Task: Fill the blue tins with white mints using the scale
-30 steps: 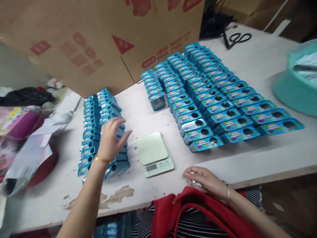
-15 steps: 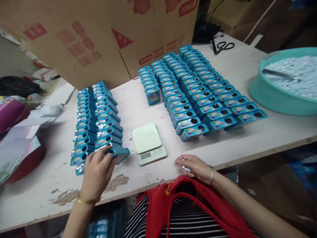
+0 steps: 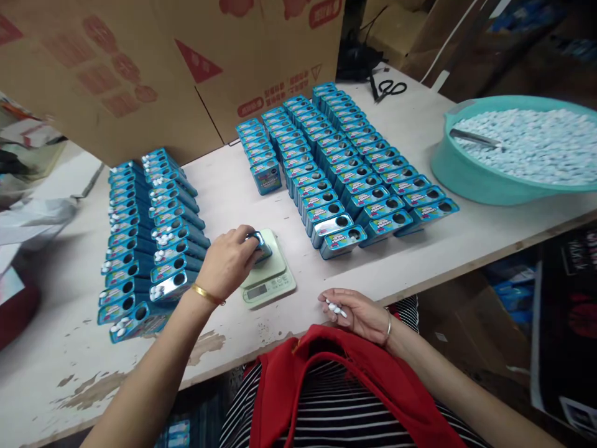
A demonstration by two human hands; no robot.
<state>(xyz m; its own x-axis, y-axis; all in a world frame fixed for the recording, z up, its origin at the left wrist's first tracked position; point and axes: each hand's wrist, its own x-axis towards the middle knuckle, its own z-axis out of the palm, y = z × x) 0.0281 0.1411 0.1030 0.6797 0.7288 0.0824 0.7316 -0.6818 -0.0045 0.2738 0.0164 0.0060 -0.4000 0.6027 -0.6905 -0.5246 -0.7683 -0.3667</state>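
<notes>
My left hand [image 3: 227,261], fingers clamped on a blue tin [image 3: 265,247], has just carried it from the rows on the left [image 3: 165,271] to the scale [image 3: 280,284], ready for weighing, though I can't tell whether it rests fully, while my right hand [image 3: 358,312] curls around white pellets [image 3: 335,308].

The pale table [image 3: 217,199] has worn brown patches [image 3: 205,346].

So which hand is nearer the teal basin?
Right: the right hand is near the front edge of the table, left of the teal basin; the left hand is farther left, holding a blue tin at the scale.
</notes>
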